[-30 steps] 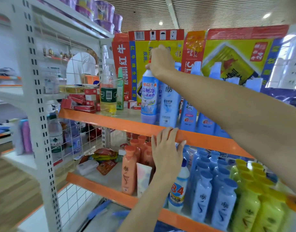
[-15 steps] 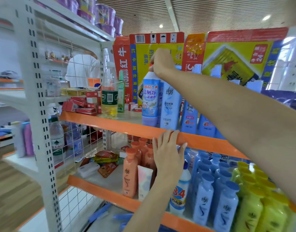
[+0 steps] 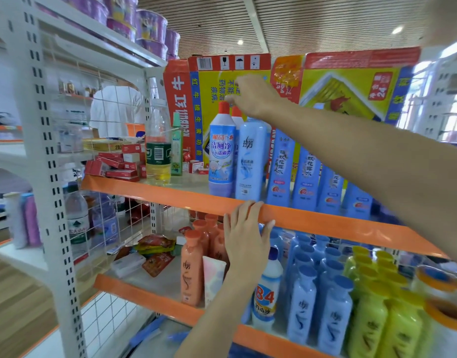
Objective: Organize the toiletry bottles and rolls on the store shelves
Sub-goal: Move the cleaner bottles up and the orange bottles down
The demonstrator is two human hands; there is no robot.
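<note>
Right hand (image 3: pixel 250 95) has lifted off the red-capped cleaner bottle (image 3: pixel 221 148), fingers loose above the cap. Bottle upright on upper shelf (image 3: pixel 170 196). Left hand (image 3: pixel 244 237) flat on shelf edge. Likely heavy, slick plastic; grip the neck.

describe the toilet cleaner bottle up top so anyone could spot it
Find the upper orange-edged shelf. The toilet cleaner bottle stands at the left end of the blue bottle row, under the right hand. Unlike its neighbours, it has a red cap and a white narrow neck.
</note>
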